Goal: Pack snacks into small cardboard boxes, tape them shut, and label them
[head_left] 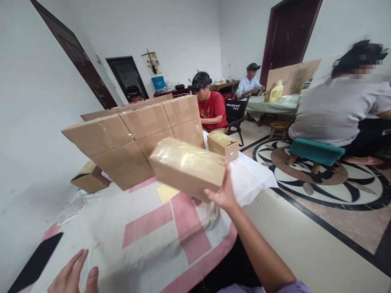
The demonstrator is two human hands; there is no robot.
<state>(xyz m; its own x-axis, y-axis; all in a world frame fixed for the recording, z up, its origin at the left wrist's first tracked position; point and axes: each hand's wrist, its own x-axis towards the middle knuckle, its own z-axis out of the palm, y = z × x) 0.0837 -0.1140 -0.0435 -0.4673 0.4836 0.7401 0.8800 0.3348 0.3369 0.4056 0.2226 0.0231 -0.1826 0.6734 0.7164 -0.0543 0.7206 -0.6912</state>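
Over the right half of the cloth-covered table [146, 254], near its right edge, a long cardboard box [186, 167] is held up, its taped top shining and its outline slightly blurred. The right hand [224, 189] grips it by the end nearer that edge, fingers round the end and thumb at the lower side. Gripping only the end probably lets one hand carry the box, with its far end jutting unsupported toward the partition.

The left hand [73, 274] is over the table's near-left corner, fingers apart and holding nothing, perhaps because one hand suffices for so light-looking a load. Beside it a black flat item [36, 260] lies along the left edge.

Just beyond the held box, a yellow sheet [166, 193] lies on the cloth. Across the far edge stands the cardboard partition [146, 126], apparently to screen this place from the person in red [215, 108] behind it. A smaller carton [222, 144] sits at the far-right corner; another carton [91, 179] and a perforated white tray [71, 211] are toward the far-left corner, seemingly set aside to leave the middle free.
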